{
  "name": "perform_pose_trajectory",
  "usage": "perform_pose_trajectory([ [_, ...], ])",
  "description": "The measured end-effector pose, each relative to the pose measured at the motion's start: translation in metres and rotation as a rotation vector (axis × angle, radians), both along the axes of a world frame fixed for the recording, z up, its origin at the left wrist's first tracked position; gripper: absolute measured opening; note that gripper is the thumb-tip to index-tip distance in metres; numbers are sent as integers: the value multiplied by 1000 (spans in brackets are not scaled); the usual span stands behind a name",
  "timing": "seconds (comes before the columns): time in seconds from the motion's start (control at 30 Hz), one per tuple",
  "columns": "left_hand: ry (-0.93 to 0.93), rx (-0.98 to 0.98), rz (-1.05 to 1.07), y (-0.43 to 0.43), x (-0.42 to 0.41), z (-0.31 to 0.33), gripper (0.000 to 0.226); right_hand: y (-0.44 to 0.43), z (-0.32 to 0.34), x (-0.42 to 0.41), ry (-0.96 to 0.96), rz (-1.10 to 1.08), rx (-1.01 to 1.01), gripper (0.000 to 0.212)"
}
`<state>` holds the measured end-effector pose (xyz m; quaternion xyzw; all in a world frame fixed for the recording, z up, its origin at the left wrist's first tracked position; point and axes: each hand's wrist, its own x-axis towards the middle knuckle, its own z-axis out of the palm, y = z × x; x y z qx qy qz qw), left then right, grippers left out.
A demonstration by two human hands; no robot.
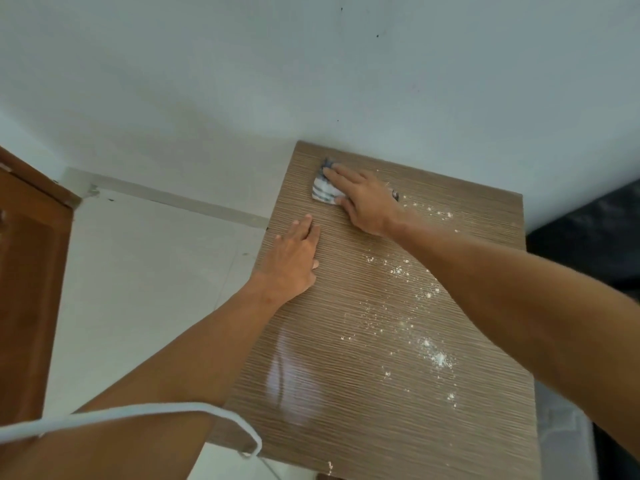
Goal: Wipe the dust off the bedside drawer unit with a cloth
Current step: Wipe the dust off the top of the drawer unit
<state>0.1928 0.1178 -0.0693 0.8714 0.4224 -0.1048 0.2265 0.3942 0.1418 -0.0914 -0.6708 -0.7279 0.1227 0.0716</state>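
Now the right hand (367,202) presses the cloth (323,192) with straight fingers near the far left corner of the drawer unit (346,358); the left hand (294,261) lies flat, fingers extended, by its left edge.

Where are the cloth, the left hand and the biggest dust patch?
cloth (322,192): head view, on the striped fold left uncovered.
left hand (294,263): head view, on the back of the hand.
dust patch (439,358): head view, on its brightest white heap.
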Motion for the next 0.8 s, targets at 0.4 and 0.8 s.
perform_pose_trajectory([
  [0.4,5,-22,4,-1,0,2,71,-27,37,43,-1,-158,19,53],
  [0.8,3,-4,-23,2,-2,-2,71,-75,4,4,-135,-83,-150,57],
])
